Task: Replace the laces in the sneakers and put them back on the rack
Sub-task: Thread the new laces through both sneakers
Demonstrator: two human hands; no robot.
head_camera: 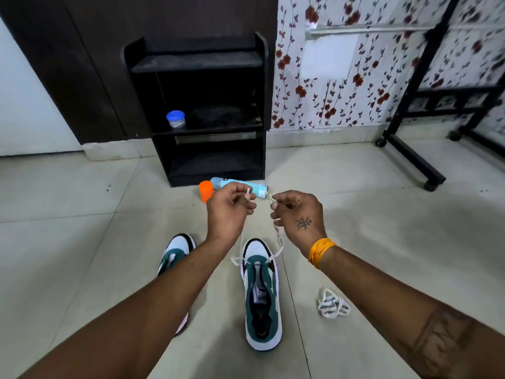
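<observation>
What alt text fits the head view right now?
Both hands, left hand and right hand, pinch the ends of a white lace threaded through a green sneaker. A second sneaker, loose laces and a black rack surround it.

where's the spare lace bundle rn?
Head view: the lace bundle lies on the floor tiles, right of the sneaker being laced, below the right forearm.

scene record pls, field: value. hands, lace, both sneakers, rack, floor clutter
left hand: pinches one end of the white lace
right hand: pinches the other end
lace: through the front eyelets only, both ends raised
right sneaker: on the floor, toe towards the rack
left sneaker: on the floor, partly behind the left arm
rack: black, holds a blue-lidded jar
floor: spare lace bundle, spray can, orange cap
</observation>
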